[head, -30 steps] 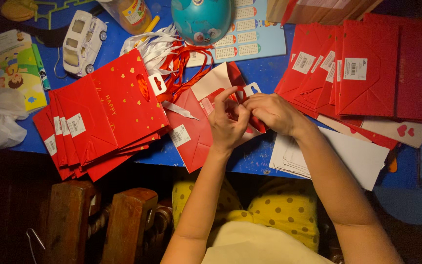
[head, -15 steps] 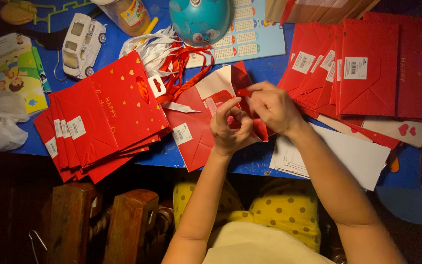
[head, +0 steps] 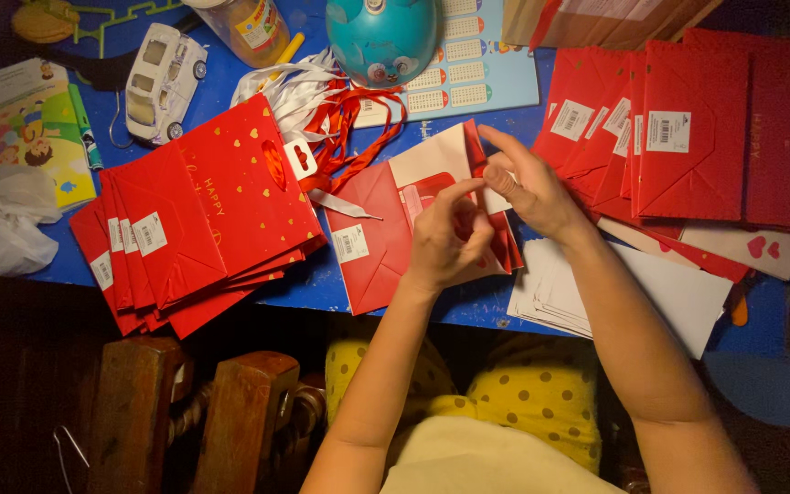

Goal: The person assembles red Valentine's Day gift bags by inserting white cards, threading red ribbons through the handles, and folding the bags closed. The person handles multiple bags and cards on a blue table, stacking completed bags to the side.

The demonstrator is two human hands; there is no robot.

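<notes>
1. We look down on a person's two bare hands at a blue table (head: 322,284), working an open red paper gift bag (head: 381,229) that lies flat just in front of them, its long axis running from the near edge up and away to the right.
2. The left hand (head: 445,240) rests on the bag's middle, fingers curled and pinching near the white inner flap; the right hand (head: 528,187) sits at the bag's mouth, thumb and forefinger closed on the folded red edge. Both touch the bag, the right nearer its opening.
3. What the fingers pinch, ribbon or paper, we cannot quite tell in this dim light.
4. A fanned stack of glossy red bags (head: 194,229) with gold hearts lies well left; another red stack (head: 688,137) right.
5. Loose red and white ribbons (head: 322,110) tangle beyond the bag; flat white sheets (head: 660,293) sit under the right forearm.
</notes>
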